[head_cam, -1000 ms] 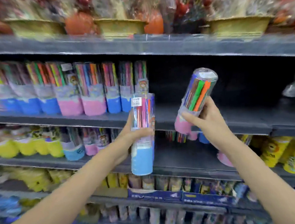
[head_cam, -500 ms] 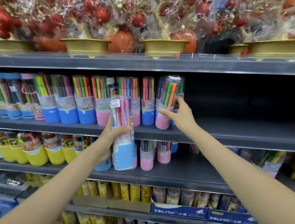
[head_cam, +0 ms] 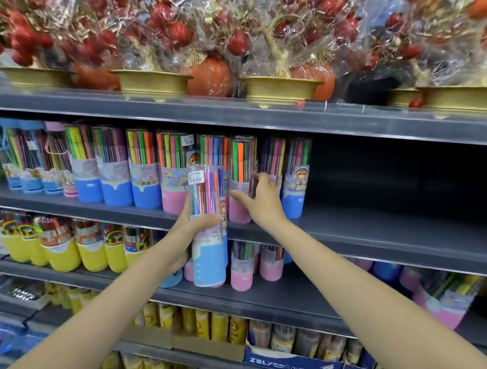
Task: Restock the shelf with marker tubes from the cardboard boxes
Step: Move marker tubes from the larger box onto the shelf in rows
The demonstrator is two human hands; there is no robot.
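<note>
My left hand (head_cam: 186,232) grips a tall clear marker tube with a blue base (head_cam: 209,245), upright in front of the shelves. My right hand (head_cam: 262,203) holds a pink-based marker tube (head_cam: 241,184) that stands on the grey shelf (head_cam: 385,225), thumb on its front and fingers round its right side. This tube stands near the right end of a row of blue- and pink-based marker tubes (head_cam: 145,168). A blue-based tube (head_cam: 295,177) stands just right of my right hand.
To the right of the row the shelf is bare and dark. Wrapped red ornament trees in gold pots (head_cam: 281,88) fill the shelf above. Yellow tubs (head_cam: 64,251) and short pink tubes (head_cam: 241,269) stand one level down. Boxed goods (head_cam: 291,358) line the lowest shelves.
My right hand carried the pink-based tube from mid-air to the shelf and stood it in the row. The left hand kept its blue-based tube upright. The view tilted up.
</note>
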